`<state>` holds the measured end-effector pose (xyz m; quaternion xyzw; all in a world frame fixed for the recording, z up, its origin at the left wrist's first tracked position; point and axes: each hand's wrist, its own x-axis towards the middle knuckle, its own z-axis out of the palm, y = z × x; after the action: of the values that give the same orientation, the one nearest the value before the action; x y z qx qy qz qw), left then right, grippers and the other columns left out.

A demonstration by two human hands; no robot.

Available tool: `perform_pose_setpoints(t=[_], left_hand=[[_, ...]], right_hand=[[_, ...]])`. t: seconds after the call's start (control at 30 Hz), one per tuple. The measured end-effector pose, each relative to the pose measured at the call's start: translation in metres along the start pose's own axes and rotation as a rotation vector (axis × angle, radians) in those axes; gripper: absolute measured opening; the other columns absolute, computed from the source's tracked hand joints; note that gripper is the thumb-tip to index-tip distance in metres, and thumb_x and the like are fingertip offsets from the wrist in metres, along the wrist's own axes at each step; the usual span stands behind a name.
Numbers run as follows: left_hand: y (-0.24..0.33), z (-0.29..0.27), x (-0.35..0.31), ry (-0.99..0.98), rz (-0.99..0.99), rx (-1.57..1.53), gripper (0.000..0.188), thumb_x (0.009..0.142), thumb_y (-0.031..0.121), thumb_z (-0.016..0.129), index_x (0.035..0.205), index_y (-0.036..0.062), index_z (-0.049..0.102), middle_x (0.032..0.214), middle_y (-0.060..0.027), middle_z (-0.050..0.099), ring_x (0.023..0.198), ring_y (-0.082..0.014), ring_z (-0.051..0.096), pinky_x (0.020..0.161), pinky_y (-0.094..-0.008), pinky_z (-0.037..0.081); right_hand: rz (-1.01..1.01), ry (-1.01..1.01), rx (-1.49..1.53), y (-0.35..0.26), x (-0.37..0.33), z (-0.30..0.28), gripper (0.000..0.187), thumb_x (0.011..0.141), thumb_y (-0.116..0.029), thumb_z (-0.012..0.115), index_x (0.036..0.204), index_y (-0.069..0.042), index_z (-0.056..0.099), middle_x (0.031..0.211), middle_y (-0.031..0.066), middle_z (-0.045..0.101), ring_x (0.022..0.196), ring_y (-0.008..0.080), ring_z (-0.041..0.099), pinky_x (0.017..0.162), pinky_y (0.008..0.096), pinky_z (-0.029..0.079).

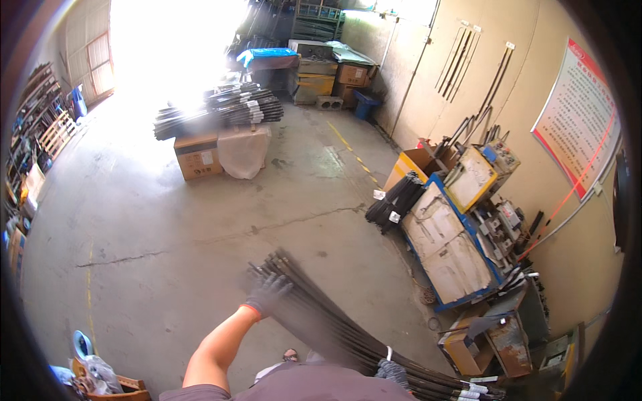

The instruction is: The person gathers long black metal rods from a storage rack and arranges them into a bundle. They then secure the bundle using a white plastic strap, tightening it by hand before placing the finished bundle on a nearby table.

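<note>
A long bundle of thin dark rods (pixel 344 327) slants across my front, from the middle of the view down to the lower right; its far end is smeared by motion. My left hand (pixel 269 294), in a grey glove with an orange cuff, grips the bundle near its far end, arm stretched forward. Close to my body, my right hand (pixel 392 373), in a grey glove, is closed round the bundle beside a white tie (pixel 389 352). The right hand's fingers are partly hidden by the rods and my shirt. White labels (pixel 480 389) show at the near end.
Ahead, more rod bundles (pixel 247 103) lie across a cardboard box (pixel 198 157) and a wrapped box. To the right stands a blue-edged bench (pixel 445 244) with a machine and a black bundle (pixel 396 200). A rusty metal box (pixel 509 344) is near right, a crate (pixel 124 387) near left.
</note>
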<state>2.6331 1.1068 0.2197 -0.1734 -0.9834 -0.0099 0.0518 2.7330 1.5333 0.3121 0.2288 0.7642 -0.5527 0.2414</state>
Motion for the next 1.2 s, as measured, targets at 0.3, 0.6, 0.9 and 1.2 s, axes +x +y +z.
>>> perform_pose_setpoints(t=[0.3, 0.6, 0.9, 1.2], left_hand=[[-0.091, -0.011, 0.235, -0.131, -0.024, -0.031, 0.082, 0.073, 0.022, 0.064, 0.145, 0.0178, 0.024, 0.148, -0.0135, 0.025, 0.138, -0.0354, 0.021, 0.108, -0.0591, 0.017], [-0.180, -0.023, 0.418, 0.050, -0.103, 0.011, 0.077, 0.072, 0.017, 0.061, 0.143, 0.0173, 0.030, 0.147, -0.0145, 0.028, 0.136, -0.0355, 0.026, 0.107, -0.0578, 0.020], [-0.285, 0.024, 0.529, 0.057, -0.130, -0.053, 0.079, 0.068, 0.023, 0.065, 0.141, 0.0190, 0.034, 0.146, -0.0149, 0.031, 0.136, -0.0348, 0.027, 0.105, -0.0598, 0.021], [-0.438, 0.011, 0.754, -0.006, 0.022, 0.044, 0.066, 0.078, 0.023, 0.054, 0.141, 0.0223, 0.033, 0.144, -0.0124, 0.034, 0.135, -0.0322, 0.030, 0.105, -0.0600, 0.023]], right_hand=[[0.076, -0.070, 0.308, -0.135, 0.184, -0.007, 0.010, 0.079, -0.018, 0.055, 0.069, -0.013, 0.055, 0.058, 0.0097, 0.052, 0.055, 0.0282, 0.052, 0.049, 0.0415, 0.040], [0.076, -0.232, 0.359, -0.314, 0.381, 0.004, 0.013, 0.081, -0.019, 0.055, 0.068, -0.014, 0.054, 0.056, 0.0069, 0.049, 0.052, 0.0248, 0.049, 0.047, 0.0389, 0.039], [0.125, -0.425, 0.336, -0.471, 0.541, 0.087, 0.017, 0.083, -0.021, 0.055, 0.067, -0.015, 0.052, 0.054, 0.0041, 0.047, 0.050, 0.0213, 0.046, 0.045, 0.0363, 0.037], [0.133, -0.289, 0.442, -0.613, 0.660, 0.110, 0.020, 0.085, -0.023, 0.055, 0.066, -0.017, 0.051, 0.053, 0.0013, 0.044, 0.047, 0.0179, 0.044, 0.043, 0.0338, 0.036]])
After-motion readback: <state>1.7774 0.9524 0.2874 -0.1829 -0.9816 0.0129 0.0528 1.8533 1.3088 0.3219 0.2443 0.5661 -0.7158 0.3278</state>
